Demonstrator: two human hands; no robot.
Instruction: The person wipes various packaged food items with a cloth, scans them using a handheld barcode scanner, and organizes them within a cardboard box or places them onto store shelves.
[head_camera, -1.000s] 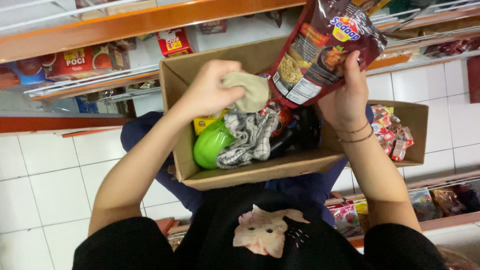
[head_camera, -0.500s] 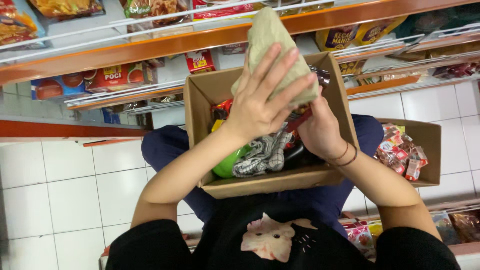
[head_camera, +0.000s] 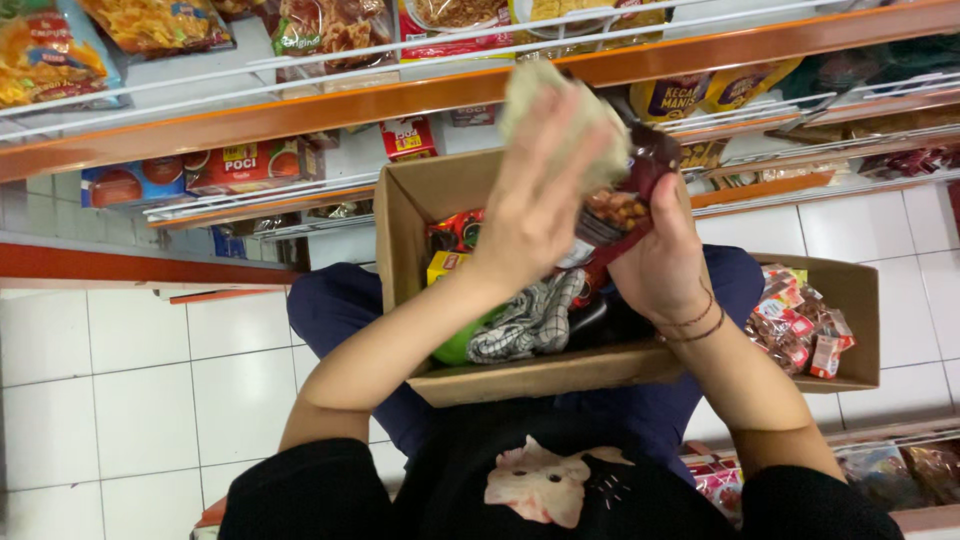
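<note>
Beneath orange-edged shelves (head_camera: 300, 105) of yellow and red packets, over a cardboard box (head_camera: 520, 375) on the lap, the right hand (head_camera: 665, 265) grips a dark red snack bag (head_camera: 625, 215), long axis tilted up-right toward the shelves, while the left hand (head_camera: 535, 205) presses a pale cloth (head_camera: 545, 85) against it.

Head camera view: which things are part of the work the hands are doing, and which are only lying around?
In hand:
- left hand pressing a pale cloth on the packet
- right hand holding a dark red snack packet

Lying about:
- cardboard box on the lap
- checked cloth in it
- second box of small packets
- shelf goods
</note>
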